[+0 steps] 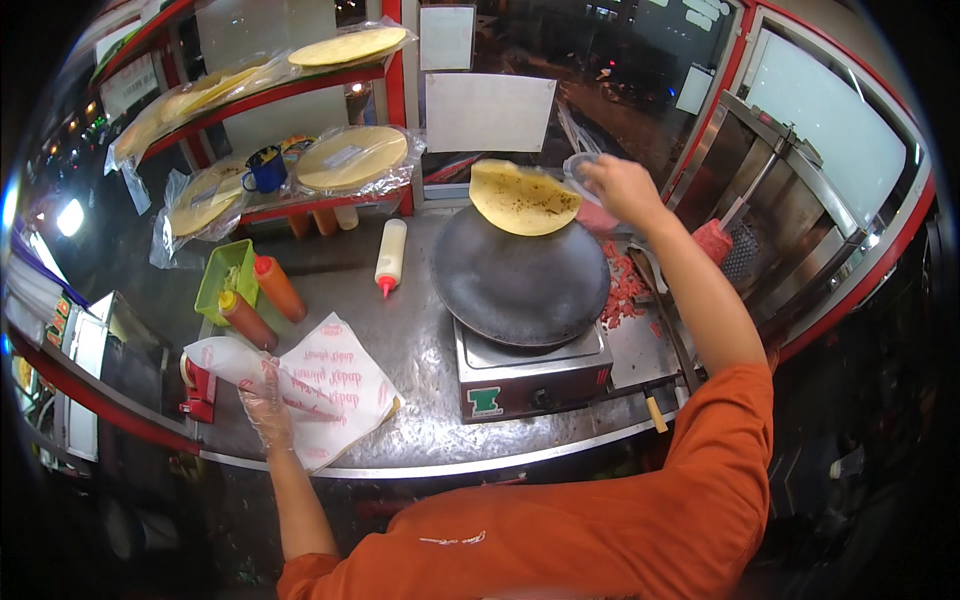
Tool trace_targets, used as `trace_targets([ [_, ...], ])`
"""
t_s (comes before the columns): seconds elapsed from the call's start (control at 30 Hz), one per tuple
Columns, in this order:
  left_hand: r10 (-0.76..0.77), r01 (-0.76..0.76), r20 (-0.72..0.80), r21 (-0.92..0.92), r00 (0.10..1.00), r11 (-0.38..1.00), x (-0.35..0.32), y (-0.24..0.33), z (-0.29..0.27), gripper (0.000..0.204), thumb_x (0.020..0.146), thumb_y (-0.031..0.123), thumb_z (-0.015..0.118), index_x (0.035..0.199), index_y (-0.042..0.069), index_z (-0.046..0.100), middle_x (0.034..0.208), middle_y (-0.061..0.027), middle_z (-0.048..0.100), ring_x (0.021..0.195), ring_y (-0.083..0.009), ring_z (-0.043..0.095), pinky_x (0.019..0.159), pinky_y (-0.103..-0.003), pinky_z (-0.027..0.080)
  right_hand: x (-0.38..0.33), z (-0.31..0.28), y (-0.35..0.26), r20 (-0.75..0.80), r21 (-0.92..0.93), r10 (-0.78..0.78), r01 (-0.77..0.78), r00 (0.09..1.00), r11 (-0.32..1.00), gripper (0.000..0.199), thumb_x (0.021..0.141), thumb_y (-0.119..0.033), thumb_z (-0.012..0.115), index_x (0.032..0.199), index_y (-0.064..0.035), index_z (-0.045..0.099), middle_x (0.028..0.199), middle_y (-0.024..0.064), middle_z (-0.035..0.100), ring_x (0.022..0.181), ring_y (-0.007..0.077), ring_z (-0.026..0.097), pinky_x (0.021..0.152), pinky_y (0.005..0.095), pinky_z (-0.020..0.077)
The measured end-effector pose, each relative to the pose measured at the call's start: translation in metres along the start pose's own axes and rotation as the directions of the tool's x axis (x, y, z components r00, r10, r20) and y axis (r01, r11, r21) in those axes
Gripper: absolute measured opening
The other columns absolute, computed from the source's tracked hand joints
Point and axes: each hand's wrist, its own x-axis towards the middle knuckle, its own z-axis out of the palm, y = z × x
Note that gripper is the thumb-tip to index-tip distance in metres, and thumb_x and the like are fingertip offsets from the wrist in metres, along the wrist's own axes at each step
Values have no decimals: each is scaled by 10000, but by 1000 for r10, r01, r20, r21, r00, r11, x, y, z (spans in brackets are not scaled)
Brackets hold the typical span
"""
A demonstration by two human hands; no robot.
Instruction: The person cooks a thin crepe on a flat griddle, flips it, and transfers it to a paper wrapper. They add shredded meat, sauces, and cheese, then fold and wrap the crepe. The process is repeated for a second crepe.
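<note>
My left hand point(265, 405), in a clear plastic glove, grips the curled-up edge of a white wrapping paper point(330, 385) with red print, on top of a stack at the counter's front left. My right hand point(620, 190) reaches over the far right of the round black griddle point(520, 285). Its fingers are closed at a clear plastic item point(580, 172) whose kind I cannot make out. Beside that hand, a browned flatbread point(525, 200) stands tilted up at the griddle's far edge. Whether my fingers touch the bread cannot be seen.
The griddle sits on a metal stove point(535, 375). Chopped red meat point(625, 290) and a long knife lie to its right, by a vertical meat spit point(712, 240). Sauce bottles point(280, 288), a white squeeze bottle point(391, 255) and a green basket point(222, 280) stand left. Shelves hold bagged flatbreads point(350, 158).
</note>
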Motion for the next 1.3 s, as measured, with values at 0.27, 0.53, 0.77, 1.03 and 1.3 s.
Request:
trace_targets([
  [0.27,60,-61,15,181,998,982,-2,6,-8,504,1047,345,681,1303,-84,610,1213,-167,730,1095,-220,670,988,-376,509,-83,48,-49,-52,230,120,-105,991,968,365,964,-301,699,1281,-120,681,1030,148,662,888,387,710,769,503,566],
  [0.53,118,-105,-6,406,993,908,-5,12,-3,549,1004,431,725,1254,-39,589,1180,-99,654,1043,-234,639,955,-380,508,-89,68,-67,147,185,137,-163,980,969,390,959,-248,696,1326,-123,656,1041,186,658,900,434,685,775,536,548],
  [0.77,-111,123,-56,307,992,944,-5,3,-14,436,980,324,774,1216,-12,626,1084,-100,697,998,-225,670,919,-365,519,-123,70,-64,112,232,226,-246,968,941,386,977,-277,683,1316,-92,684,1041,187,667,955,422,683,813,519,541],
  [1.03,12,2,100,-139,995,990,7,-2,-26,530,930,220,830,1330,4,557,1158,-90,688,1052,-192,668,944,-356,533,-231,96,21,212,335,688,-714,693,615,385,1001,-308,639,1275,-47,709,1105,242,743,1068,406,712,942,473,524],
  [1.3,38,41,266,-285,963,958,22,8,-23,559,864,144,888,1319,22,586,1102,-58,697,1038,-169,675,922,-320,556,-161,36,-45,-199,177,555,-527,808,831,396,946,-234,730,1302,-65,698,1216,181,697,1170,361,652,998,444,501],
])
